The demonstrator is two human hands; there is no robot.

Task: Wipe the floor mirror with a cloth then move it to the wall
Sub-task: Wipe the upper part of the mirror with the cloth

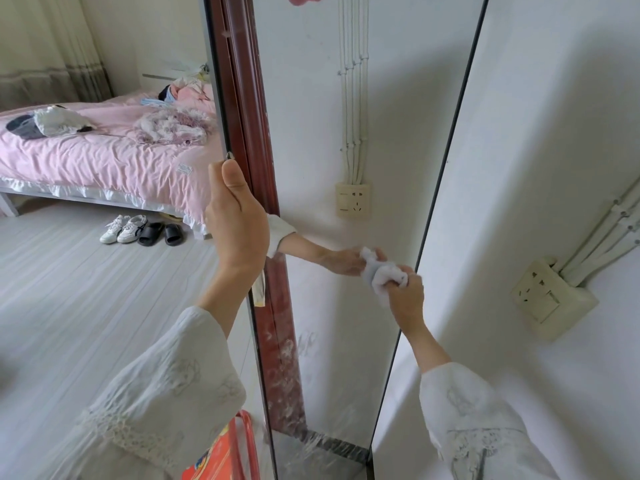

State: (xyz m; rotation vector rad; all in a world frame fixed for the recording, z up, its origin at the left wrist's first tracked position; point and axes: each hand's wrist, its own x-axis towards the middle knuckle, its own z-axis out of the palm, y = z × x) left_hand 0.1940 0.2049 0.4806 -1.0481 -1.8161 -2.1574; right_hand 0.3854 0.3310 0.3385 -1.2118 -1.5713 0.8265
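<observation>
Floor mirror (346,133) cut off at top and bottom edges. Fingers of left hand (235,216) hidden behind its frame. Cloth (384,275) partly buried in right hand (405,296). Red bag (225,452) cropped at bottom edge. Bed (104,150) half hidden behind mirror.

Home bedroom: bed (104,157) with pink bedding and scattered clothes, curtain (52,50) behind it, white sneakers (123,228) and black slippers (161,233) on pale wood-look floor (86,299), wall socket (550,299) with surface cable conduits.
</observation>
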